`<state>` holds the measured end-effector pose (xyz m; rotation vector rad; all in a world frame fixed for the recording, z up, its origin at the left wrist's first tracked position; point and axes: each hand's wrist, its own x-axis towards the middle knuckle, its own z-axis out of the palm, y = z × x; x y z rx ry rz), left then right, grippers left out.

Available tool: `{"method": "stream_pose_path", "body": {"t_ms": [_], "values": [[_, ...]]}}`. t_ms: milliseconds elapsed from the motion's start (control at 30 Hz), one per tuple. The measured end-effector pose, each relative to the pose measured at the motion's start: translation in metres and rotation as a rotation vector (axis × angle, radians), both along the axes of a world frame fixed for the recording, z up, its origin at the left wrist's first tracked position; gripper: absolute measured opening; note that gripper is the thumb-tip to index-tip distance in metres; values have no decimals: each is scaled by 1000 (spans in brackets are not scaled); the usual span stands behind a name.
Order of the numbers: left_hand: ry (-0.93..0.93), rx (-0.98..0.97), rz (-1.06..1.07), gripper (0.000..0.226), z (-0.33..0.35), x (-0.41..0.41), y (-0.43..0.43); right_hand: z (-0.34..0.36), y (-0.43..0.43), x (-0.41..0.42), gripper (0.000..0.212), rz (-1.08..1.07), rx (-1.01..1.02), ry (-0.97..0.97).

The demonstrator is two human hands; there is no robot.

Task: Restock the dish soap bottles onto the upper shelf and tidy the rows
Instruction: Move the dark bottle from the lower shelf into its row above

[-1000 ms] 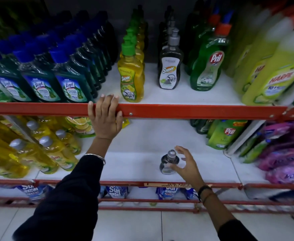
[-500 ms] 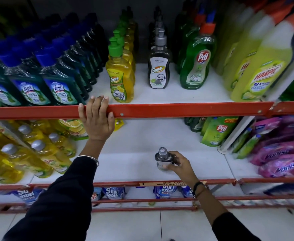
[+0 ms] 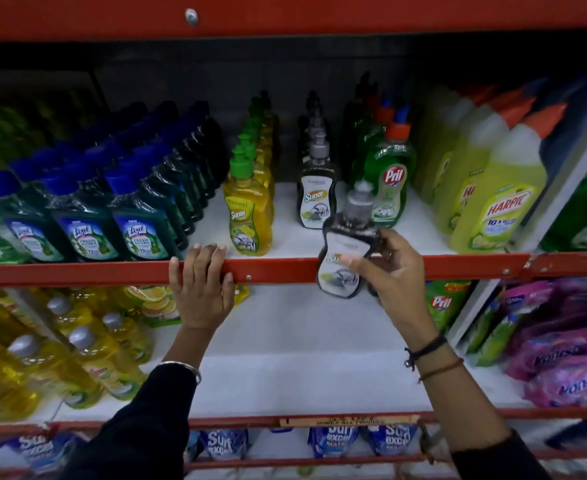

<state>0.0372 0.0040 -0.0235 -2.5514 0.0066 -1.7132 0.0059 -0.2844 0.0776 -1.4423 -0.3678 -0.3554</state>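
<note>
My right hand [image 3: 391, 268] grips a dark Super dish soap bottle [image 3: 347, 233] with a grey cap, held upright in front of the upper shelf's red front rail [image 3: 458, 266]. Behind it on the upper shelf [image 3: 288, 237] stands a row of the same dark Super bottles [image 3: 317, 199], with a row of yellow Super bottles [image 3: 248, 213] to its left. My left hand [image 3: 203, 284] rests on the red rail, fingers hooked over its top edge, just left of the yellow row.
Blue-capped Lizol bottles [image 3: 84, 216] fill the upper shelf's left; green Pril bottles [image 3: 389, 178] and yellow Harpic bottles [image 3: 503, 202] stand on the right. On the lower shelf [image 3: 302, 368] lie yellow bottles [image 3: 60, 358] at left and pink Vanish packs [image 3: 562, 348] at right.
My right hand closed on the dark bottle standing on the lower shelf and lifted it up to the upper shelf's rail. My left hand stayed on the rail. The view tilted upward.
</note>
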Motion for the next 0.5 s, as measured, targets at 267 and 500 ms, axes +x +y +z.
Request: {"method": "stream_pose_path", "body": {"t_ms": [267, 500], "values": [[8, 3, 8, 44, 0, 1, 1, 38, 21, 41, 35, -151, 28, -99], [1, -9, -9, 44, -1, 2, 1, 21, 32, 79, 38, -108, -194, -18]]}}
